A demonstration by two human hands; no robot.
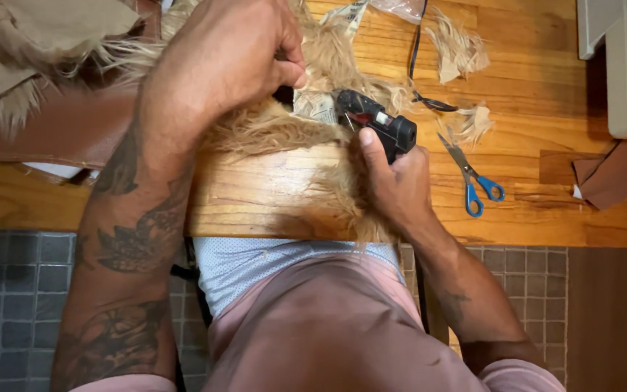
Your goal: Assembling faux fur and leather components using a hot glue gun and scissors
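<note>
The left hand [234, 54] pressed down on a piece of tan long-pile fur [270, 131] lying on the wooden table [531, 80]. The right hand [393, 181] gripped a black glue gun [375, 120], its nozzle at the fur beside a scrap of printed paper [315, 105]. Blue-handled scissors [471, 174] lay just right of the gun; fur scraps [459, 51] lay beyond.

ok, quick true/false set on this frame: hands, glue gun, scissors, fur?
1. The right hand holds a black glue gun. True.
2. The scissors have red handles. False: blue handles.
3. The left hand presses on tan fur. True.
4. The scissors lie on the fur. False: they lie on the bare wooden table, right of the gun.
5. The gun's cord runs away across the table. True.
</note>
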